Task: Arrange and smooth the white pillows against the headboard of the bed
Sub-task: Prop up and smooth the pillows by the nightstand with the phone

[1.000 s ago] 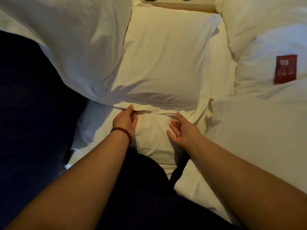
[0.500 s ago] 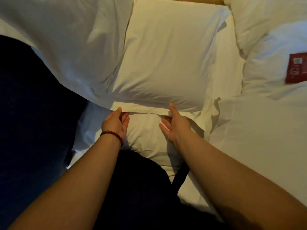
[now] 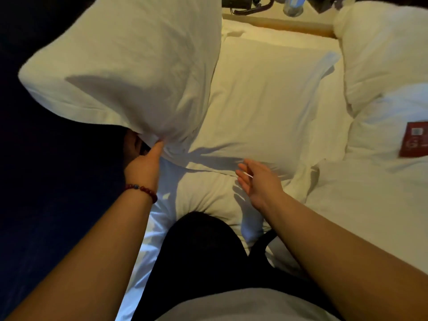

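Two white pillows in reach. Left pillow point(image 3: 129, 66) stands tilted over the bed's left edge, its lower corner pinched between the thumb and curled fingers of the left hand point(image 3: 143, 167). Middle pillow point(image 3: 266, 107) lies flat, far edge near the wooden ledge point(image 3: 278, 23) at the head. Right hand point(image 3: 259, 181) hovers over its near edge, fingers spread, holding nothing. Bunched duvet point(image 3: 382, 66) with a red card point(image 3: 414, 142) crowds the right side; dark floor point(image 3: 46, 181) lies open at left.

left hand point(image 3: 143, 166): now lifting left pillow point(image 3: 129, 72); right hand point(image 3: 258, 181): pulled back off centre pillow point(image 3: 261, 107)
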{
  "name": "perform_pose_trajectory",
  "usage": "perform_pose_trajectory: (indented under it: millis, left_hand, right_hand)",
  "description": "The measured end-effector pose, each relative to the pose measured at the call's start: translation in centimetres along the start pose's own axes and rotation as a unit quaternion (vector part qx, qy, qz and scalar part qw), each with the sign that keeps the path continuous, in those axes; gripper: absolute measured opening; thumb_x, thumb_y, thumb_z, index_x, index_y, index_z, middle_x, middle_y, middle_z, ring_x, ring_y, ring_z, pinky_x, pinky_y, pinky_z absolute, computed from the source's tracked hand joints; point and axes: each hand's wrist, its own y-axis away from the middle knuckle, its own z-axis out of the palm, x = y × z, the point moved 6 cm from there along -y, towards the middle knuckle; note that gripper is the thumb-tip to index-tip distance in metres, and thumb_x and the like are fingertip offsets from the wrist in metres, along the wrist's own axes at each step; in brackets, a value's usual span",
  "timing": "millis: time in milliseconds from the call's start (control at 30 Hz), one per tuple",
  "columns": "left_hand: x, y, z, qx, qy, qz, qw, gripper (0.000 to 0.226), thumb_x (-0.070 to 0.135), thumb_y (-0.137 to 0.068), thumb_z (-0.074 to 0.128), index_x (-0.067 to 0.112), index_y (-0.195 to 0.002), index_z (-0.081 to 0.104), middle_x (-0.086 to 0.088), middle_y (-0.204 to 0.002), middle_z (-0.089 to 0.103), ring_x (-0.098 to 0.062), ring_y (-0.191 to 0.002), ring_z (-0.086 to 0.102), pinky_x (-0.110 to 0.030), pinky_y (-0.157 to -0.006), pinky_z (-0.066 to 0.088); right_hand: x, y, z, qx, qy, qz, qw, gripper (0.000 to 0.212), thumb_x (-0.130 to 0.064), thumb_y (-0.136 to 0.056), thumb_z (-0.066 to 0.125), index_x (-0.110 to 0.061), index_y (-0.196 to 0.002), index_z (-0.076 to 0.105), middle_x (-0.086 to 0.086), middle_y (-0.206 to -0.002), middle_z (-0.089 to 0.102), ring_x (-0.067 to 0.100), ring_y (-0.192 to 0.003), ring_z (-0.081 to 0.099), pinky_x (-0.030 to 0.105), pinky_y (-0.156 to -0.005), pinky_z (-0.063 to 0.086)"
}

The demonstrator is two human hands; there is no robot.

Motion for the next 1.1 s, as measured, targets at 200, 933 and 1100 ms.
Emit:
perform_pose_trajectory:
  millis: [200,933,1100]
  left_hand:
    - [8.0,3.3,-1.4,0.09,-0.046,0.069,0.992,0.022,0.028,-0.087,0.07,0.011,-0.1,0.069,0.009,-0.094,0.07,0.002,-0.092,0.064,-0.014,-0.082,0.049]
    - [14.0,4.7,-6.6,0.151,0.34,-0.111,0.922,0.029,0.027,-0.1,0.049,0.008,-0.11,0.068,-0.011,-0.105,0.073,-0.024,-0.1,0.07,-0.033,-0.079,0.056]
    - [12.6,5.4,-7.1,0.215,0.28,-0.126,0.927,0.022,0.033,-0.096,0.057,0.019,-0.092,0.074,-0.007,-0.093,0.075,-0.026,-0.094,0.071,-0.038,-0.082,0.054]
  right_hand:
    - [-6.0,7.0,8.0,-0.152,0.213,-0.132,0.956,0.015,-0.016,-0.096,0.056,-0.01,-0.094,0.07,0.006,-0.089,0.073,0.017,-0.077,0.067,0.024,-0.068,0.054]
    - [-11.7,18.4,29.5,-0.373,0.619,-0.677,0.137,0.047,-0.046,-0.098,0.043,-0.017,-0.132,0.057,0.007,-0.131,0.06,0.022,-0.12,0.051,0.035,-0.107,0.035]
    - [-22.0,13.2,34.1,-0.127,0.65,-0.674,0.328,0.059,-0.051,-0.102,0.024,-0.017,-0.116,0.071,0.005,-0.116,0.069,0.025,-0.108,0.058,0.035,-0.096,0.039]
